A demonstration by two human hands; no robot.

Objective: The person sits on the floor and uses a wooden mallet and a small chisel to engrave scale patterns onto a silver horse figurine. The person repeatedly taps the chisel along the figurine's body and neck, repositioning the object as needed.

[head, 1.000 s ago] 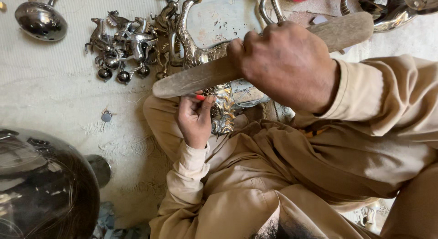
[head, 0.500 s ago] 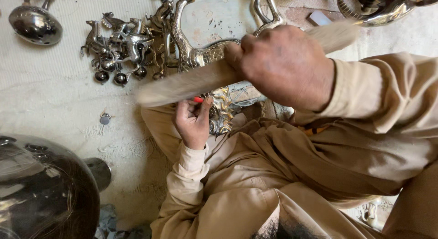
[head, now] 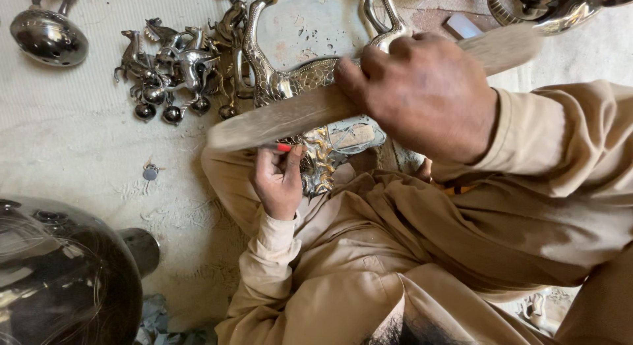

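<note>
Wooden stick [head: 277,121] gripped by right hand [head: 428,94] — crossing (partly hiding) metal ornament [head: 316,147].

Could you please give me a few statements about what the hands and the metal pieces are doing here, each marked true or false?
1. The right hand holds a long pale wooden stick. True.
2. The left hand lies empty on the floor. False: its grip is at a small red-tipped tool, set against the ornate silver and gold metal piece on the lap.
3. The cluster of small silver horse figurines lies on the pale floor covering, apart from both hands. True.
4. The rounded shiny silver vessel stands at the lower right. False: it is at the upper left.
5. The person wears beige clothing. True.
</note>
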